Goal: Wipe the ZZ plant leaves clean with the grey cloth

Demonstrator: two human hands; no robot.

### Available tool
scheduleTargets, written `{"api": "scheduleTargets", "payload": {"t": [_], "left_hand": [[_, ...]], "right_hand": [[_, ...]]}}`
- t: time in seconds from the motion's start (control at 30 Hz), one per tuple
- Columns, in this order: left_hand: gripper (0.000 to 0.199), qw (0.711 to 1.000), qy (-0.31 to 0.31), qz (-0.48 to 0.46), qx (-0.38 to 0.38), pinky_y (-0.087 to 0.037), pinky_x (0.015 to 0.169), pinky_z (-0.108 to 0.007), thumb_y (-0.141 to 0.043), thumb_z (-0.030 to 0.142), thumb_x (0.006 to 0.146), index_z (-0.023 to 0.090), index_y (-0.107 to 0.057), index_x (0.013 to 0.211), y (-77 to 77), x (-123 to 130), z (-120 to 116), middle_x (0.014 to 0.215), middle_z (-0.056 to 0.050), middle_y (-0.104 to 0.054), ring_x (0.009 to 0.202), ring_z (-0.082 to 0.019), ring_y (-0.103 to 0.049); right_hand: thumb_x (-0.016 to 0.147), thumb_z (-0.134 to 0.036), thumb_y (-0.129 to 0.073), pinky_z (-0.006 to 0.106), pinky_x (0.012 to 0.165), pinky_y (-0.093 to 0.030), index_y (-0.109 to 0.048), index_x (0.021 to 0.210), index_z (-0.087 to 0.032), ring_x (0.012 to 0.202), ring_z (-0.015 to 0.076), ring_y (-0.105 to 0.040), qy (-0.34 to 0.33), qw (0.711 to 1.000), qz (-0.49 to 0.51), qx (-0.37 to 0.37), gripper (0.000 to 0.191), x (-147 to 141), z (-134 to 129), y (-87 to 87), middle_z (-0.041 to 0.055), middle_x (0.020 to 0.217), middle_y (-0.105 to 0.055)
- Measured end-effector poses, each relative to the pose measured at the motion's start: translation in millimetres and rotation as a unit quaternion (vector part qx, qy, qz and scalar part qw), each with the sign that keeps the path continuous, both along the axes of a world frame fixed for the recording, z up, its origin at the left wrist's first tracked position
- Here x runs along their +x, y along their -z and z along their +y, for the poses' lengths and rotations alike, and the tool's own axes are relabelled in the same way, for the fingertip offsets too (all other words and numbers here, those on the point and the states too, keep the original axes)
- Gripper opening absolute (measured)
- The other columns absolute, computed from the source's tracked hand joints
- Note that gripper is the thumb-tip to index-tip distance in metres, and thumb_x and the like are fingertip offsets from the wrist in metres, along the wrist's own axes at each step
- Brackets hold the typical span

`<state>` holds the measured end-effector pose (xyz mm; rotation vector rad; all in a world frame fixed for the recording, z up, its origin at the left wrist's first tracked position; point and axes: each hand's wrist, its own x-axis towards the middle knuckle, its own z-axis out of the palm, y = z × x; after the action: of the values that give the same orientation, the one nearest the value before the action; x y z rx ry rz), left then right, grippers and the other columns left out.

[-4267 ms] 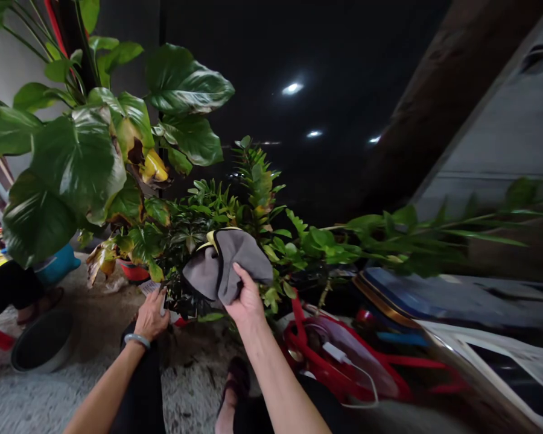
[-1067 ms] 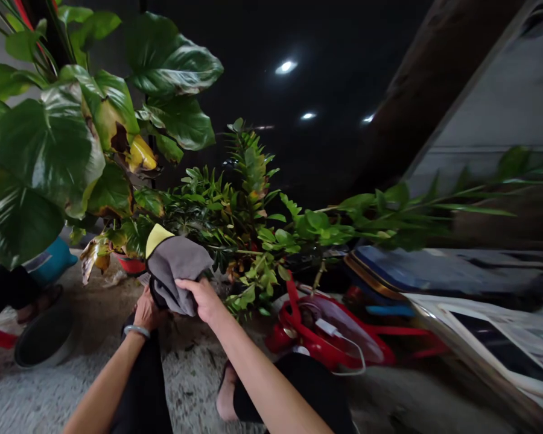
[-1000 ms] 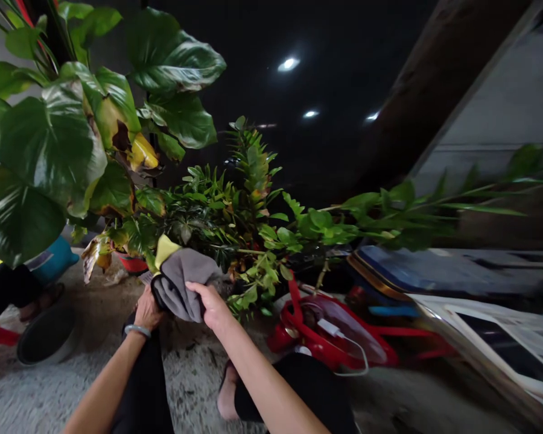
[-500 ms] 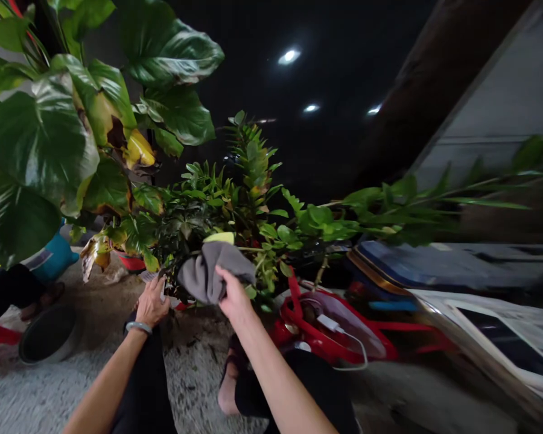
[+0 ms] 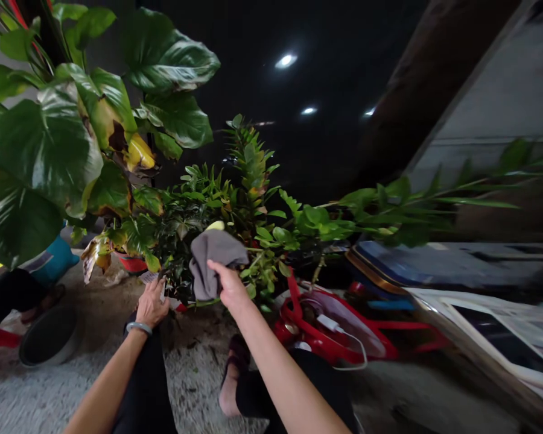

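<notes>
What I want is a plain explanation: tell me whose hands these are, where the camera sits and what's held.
There is no machine here, just a person's bare hands. The camera is worn on that person's head, looking forward and down, so both forearms enter from the bottom. The right hand holds a gray cloth in front of leafy plants. The left hand wears a bracelet at the wrist; whether it grips anything is unclear. A tub stands on the ground, left.
</notes>
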<state>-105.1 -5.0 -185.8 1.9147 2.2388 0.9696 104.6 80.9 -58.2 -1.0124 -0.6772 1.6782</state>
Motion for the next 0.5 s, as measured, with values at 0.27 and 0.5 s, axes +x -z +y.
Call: {"api": "scheduleTargets", "payload": {"t": [0.27,0.5], "left_hand": [[0.056,1.000,0.014,0.011,-0.019,-0.050,0.104,-0.046,-0.058,0.023,0.084,0.017,-0.058,0.140,-5.6,-5,-4,0.139,-0.016,-0.062,0.125,-0.033,-0.057],[0.057,0.999,0.004,0.033,-0.028,-0.049,0.106,-0.043,-0.059,0.021,0.082,0.013,-0.061,0.138,-10.3,5,-4,0.135,-0.018,-0.065,0.124,-0.033,-0.059]], "right_hand": [[0.042,-0.021,-0.080,0.032,0.078,-0.054,-0.074,0.083,-0.019,0.086,0.0258,-0.070,-0.137,0.981,-0.135,0.034,0.041,31,-84,40.7,0.0028,0.082,-0.079],[0.049,-0.037,-0.079,0.038,0.081,-0.055,-0.072,0.081,-0.020,0.092,0.0307,-0.070,-0.028,0.984,-0.167,0.057,0.037,33,-60,34.3,0.0068,0.086,-0.078]]}}
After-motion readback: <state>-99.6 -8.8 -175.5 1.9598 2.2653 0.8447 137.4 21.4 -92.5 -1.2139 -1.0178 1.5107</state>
